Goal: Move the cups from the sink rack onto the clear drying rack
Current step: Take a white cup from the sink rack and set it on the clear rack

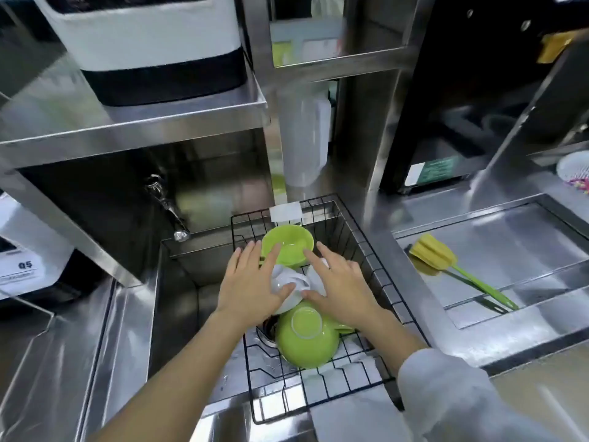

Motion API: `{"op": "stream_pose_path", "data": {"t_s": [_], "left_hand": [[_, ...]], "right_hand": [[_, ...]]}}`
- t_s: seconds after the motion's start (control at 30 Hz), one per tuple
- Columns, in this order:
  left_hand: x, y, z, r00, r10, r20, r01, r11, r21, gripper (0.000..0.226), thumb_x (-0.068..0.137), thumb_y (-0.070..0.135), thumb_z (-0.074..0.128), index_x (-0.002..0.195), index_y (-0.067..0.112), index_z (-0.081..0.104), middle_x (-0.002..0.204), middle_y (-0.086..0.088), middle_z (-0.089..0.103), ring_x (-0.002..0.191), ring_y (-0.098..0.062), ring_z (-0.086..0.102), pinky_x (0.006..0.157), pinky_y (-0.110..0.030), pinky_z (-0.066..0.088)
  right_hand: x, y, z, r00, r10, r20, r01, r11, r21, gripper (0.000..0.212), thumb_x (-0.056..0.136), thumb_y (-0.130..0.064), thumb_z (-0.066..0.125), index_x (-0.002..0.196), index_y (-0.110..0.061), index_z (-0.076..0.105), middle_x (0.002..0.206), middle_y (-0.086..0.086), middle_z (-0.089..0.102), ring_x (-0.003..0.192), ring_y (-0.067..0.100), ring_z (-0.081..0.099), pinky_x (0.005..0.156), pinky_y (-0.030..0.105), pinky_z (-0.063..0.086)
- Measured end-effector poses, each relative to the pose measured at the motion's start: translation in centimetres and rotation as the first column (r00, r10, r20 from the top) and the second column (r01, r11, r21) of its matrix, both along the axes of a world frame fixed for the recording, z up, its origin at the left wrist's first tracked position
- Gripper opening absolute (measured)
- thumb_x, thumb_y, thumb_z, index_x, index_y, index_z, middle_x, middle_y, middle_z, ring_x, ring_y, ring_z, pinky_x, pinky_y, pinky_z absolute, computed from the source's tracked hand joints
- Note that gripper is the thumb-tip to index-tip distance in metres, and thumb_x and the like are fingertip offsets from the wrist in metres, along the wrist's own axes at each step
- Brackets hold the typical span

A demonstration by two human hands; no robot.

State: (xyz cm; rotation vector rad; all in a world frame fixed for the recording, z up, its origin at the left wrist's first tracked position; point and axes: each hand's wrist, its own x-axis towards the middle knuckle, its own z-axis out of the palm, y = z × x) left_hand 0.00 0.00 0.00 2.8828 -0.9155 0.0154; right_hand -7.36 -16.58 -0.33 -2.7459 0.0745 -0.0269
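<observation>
Now | steel sink [178,301] | wire rack [376,269] | cups [288,283] possibly white

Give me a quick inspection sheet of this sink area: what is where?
Surface: steel counter around a sink.
Job's things: wire rack in the sink holds green bowls and white cups.
Clutter: yellow brush on the right tray.
Grippers: left hand and right hand, both open, spread over the cups.
Cables: nothing seen.
Surroundings: tap, shelf with a white appliance.
</observation>
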Motion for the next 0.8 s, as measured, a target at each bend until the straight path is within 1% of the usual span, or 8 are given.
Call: {"op": "stream_pose_path", "data": {"t_s": [0.07, 0.17, 0.27, 0.37, 0.43, 0.53, 0.63, 0.8], "left_hand": [[-0.2, -0.1, -0.4, 0.996, 0.008, -0.088, 0.002, 0.993, 0.118, 0.095, 0.065, 0.074, 0.01, 0.145, 0.023, 0.016, 0.151, -0.012, 0.03, 0.142, -0.024, 0.015, 0.115, -0.041, 0.001], [-0.2, -0.1, -1.2, 0.982, 0.037, -0.186, -0.003, 0.984, 0.181, 0.086, 0.078, 0.07, 0.037, 0.145, 0.023, 0.011, 0.148, -0.01, 0.033, 0.141, -0.023, 0.016, 0.115, -0.042, -0.003], [-0.1, -0.3, -1.2, 0.975, 0.052, -0.216, -0.016, 0.987, 0.161, 0.087, 0.077, 0.065, 0.05, 0.144, 0.022, 0.015, 0.143, -0.009, 0.04, 0.137, -0.022, 0.024, 0.115, -0.044, -0.002], [-0.3, -0.5, -1.1, 0.962, 0.092, -0.258, -0.078, 0.995, 0.063, 0.094, 0.069, 0.063, 0.062, 0.141, 0.02, 0.021, 0.132, -0.007, 0.05, 0.128, -0.024, 0.036, 0.114, -0.041, 0.003], [-0.4, -0.6, -1.0, 0.943, 0.117, -0.313, -0.132, 0.991, -0.028, 0.104, 0.062, 0.061, 0.07, 0.14, 0.014, 0.021, 0.13, -0.008, 0.052, 0.126, -0.025, 0.039, 0.113, -0.036, 0.006], [-0.9, -0.4, -0.3, 0.912, 0.132, -0.389, -0.217, 0.959, -0.183, 0.106, 0.058, 0.054, 0.078, 0.139, 0.012, 0.023, 0.131, -0.007, 0.052, 0.125, -0.024, 0.04, 0.113, -0.033, 0.011], [-1.5, 0.3, 0.9, 0.875, 0.144, -0.461, -0.334, 0.871, -0.36, 0.103, 0.055, 0.049, 0.082, 0.136, 0.017, 0.028, 0.131, -0.001, 0.049, 0.118, -0.017, 0.039, 0.11, -0.037, 0.024], [-1.6, 2.6, 3.9, 0.869, 0.15, -0.471, -0.389, 0.795, -0.466, 0.101, 0.056, 0.046, 0.082, 0.136, 0.02, 0.027, 0.131, 0.0, 0.037, 0.122, -0.024, 0.038, 0.104, -0.043, 0.034]], "right_hand": [[0.5, 0.4, -0.8, 0.998, 0.014, -0.066, -0.013, 1.0, 0.015, 0.066, 0.085, -0.049, 0.05, 0.14, -0.022, 0.025, 0.153, 0.008, 0.024, 0.138, 0.025, 0.024, 0.106, 0.045, 0.025], [0.8, 0.9, -1.7, 0.99, 0.013, -0.138, -0.013, 1.0, -0.004, 0.055, 0.086, -0.042, 0.05, 0.132, -0.017, 0.037, 0.146, 0.008, 0.034, 0.132, 0.028, 0.03, 0.104, 0.044, 0.025], [1.1, 1.0, -1.9, 0.992, -0.021, -0.125, 0.021, 1.0, -0.002, 0.039, 0.087, -0.036, 0.05, 0.116, -0.01, 0.05, 0.127, 0.011, 0.049, 0.119, 0.03, 0.038, 0.095, 0.041, 0.027], [1.4, 1.4, -1.3, 0.986, -0.069, -0.152, 0.088, 0.988, 0.125, 0.028, 0.092, -0.028, 0.046, 0.102, -0.003, 0.053, 0.113, 0.017, 0.055, 0.108, 0.033, 0.046, 0.085, 0.038, 0.031], [1.4, 1.7, -0.6, 0.982, -0.071, -0.175, 0.117, 0.957, 0.267, 0.025, 0.093, -0.019, 0.043, 0.104, 0.002, 0.051, 0.112, 0.023, 0.054, 0.106, 0.034, 0.049, 0.081, 0.035, 0.034], [1.0, 1.8, 0.0, 0.993, -0.027, -0.112, 0.059, 0.954, 0.295, 0.023, 0.094, -0.009, 0.04, 0.107, 0.004, 0.053, 0.113, 0.026, 0.052, 0.104, 0.033, 0.048, 0.084, 0.036, 0.035], [1.2, 1.9, 0.9, 0.992, -0.116, -0.043, 0.123, 0.905, 0.408, 0.019, 0.093, -0.014, 0.045, 0.093, 0.002, 0.054, 0.093, 0.016, 0.052, 0.084, 0.025, 0.044, 0.068, 0.031, 0.027], [1.8, 4.0, 3.3, 0.978, -0.183, 0.103, 0.107, 0.858, 0.502, 0.02, 0.091, -0.016, 0.051, 0.072, -0.01, 0.047, 0.069, -0.004, 0.041, 0.074, 0.024, 0.044, 0.063, 0.03, 0.024]]}}
